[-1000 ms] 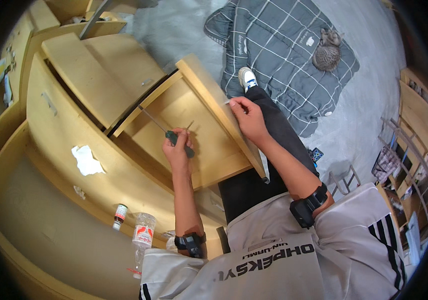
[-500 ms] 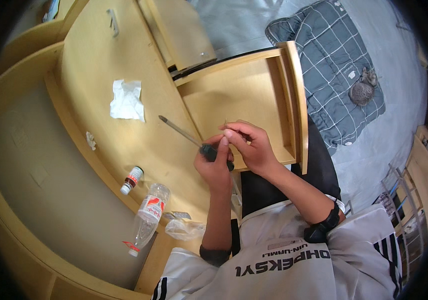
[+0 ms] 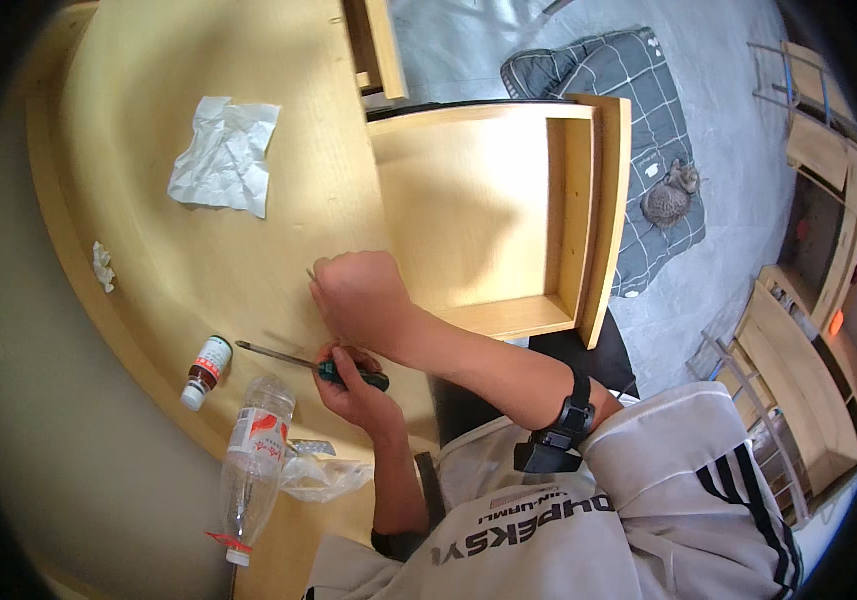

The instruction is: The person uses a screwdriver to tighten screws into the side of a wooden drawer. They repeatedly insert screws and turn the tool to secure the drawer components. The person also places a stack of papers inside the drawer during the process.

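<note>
A screwdriver [image 3: 354, 375] with a dark green and black handle lies in my left hand [image 3: 364, 400], fingers wrapped round it. Its metal shaft points left over the wooden desk [image 3: 239, 270]. Just beyond, my right hand [image 3: 364, 295] is closed, its back turned up. A tiny thin tip pokes out by its fingers, too small to name; the rest is hidden. Farther off on the desk is a crumpled sheet of white paper [image 3: 224, 155]. A brown bottle with a white cap [image 3: 209, 370] lies near the screwdriver's tip.
An open wooden drawer [image 3: 604, 220] juts out to the right of the desk. At the near left lie a clear plastic bottle [image 3: 254, 450], a clear plastic bag [image 3: 324, 478] and a small paper scrap [image 3: 104, 267]. A grey cat [image 3: 667, 203] rests on a checked quilt [image 3: 619, 75] on the floor.
Both hands have moved left from the drawer's edge over the desk. My right hand has parted from my left and turned its back up. The screwdriver has moved nearer to me with my left hand.
</note>
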